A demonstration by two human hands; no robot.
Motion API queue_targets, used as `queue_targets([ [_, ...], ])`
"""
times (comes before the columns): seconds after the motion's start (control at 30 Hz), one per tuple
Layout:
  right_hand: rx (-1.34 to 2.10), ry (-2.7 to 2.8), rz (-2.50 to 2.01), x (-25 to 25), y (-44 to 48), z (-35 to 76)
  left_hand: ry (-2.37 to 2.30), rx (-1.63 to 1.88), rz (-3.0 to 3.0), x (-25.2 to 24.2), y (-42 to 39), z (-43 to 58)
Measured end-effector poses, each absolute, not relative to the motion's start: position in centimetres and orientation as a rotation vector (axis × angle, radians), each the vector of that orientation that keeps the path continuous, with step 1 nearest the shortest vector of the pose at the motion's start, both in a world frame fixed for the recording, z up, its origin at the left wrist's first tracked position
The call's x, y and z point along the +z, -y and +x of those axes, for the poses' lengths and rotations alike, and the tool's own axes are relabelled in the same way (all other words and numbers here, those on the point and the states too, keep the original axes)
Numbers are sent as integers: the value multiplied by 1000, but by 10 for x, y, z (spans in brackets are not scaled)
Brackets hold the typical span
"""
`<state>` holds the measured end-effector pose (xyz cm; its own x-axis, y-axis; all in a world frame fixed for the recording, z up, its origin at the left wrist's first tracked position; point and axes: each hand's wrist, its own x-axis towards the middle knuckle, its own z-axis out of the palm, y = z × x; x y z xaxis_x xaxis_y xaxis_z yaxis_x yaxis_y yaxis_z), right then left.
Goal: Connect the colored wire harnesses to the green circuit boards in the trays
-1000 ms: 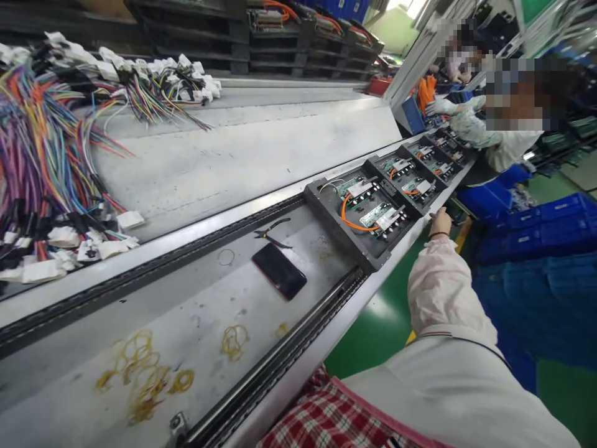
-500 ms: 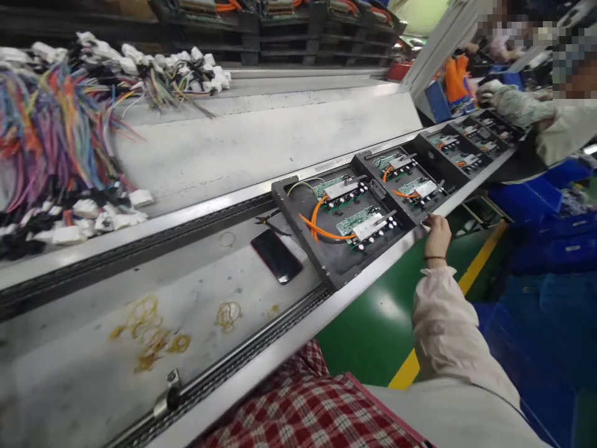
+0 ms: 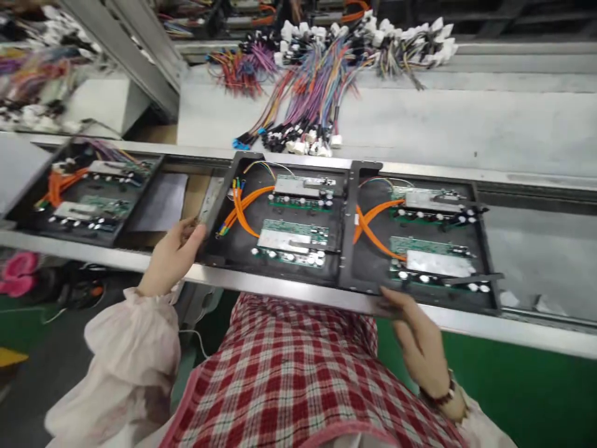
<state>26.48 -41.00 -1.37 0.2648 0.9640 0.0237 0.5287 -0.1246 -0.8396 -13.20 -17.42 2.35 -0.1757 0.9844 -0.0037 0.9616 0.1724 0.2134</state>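
Observation:
Two black trays stand side by side on the rails in front of me, the middle tray (image 3: 247,255) and the right tray (image 3: 368,274). Each holds two green circuit boards with metal plates and orange cables. My left hand (image 3: 172,255) is at the left edge of the middle tray, thumb and fingers apart, nothing seen in it. My right hand (image 3: 420,342) is by the front edge of the right tray, near where the trays meet, fingers spread and slightly blurred, holding nothing visible.
Another black tray (image 3: 116,233) with boards lies further left, beside a sheet of paper (image 3: 163,202). Behind the rails, bundles of coloured wires (image 3: 312,93) with white connectors lie on a pale shelf (image 3: 513,118). A metal post (image 3: 144,50) rises at the back left.
The view has swung left. My left hand has come into view at the middle tray. A hand that was at the line's front edge is now lower, with spread fingers.

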Motion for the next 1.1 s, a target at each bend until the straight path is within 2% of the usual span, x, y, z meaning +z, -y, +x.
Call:
queue_targets([
  [0.27, 1260, 1785, -1234, 8, 323, 166, -2609, 212, 1703, 33, 135, -216],
  [0.6, 1559, 1772, -1141, 14, 295, 87, -2844, 382, 1654, 39, 125, -291],
  [0.73, 1606, 1763, -1161, 17, 289, 72, -2748, 457, 1845, 43, 134, -269],
  [0.93, 1675, 1809, -1069, 15, 269, 34, -2252, 421, 2260, 44, 148, -188],
  [1.1, 1668, 1841, -1017, 10, 250, -6, -2248, 287, 2332, 43, 151, -173],
])
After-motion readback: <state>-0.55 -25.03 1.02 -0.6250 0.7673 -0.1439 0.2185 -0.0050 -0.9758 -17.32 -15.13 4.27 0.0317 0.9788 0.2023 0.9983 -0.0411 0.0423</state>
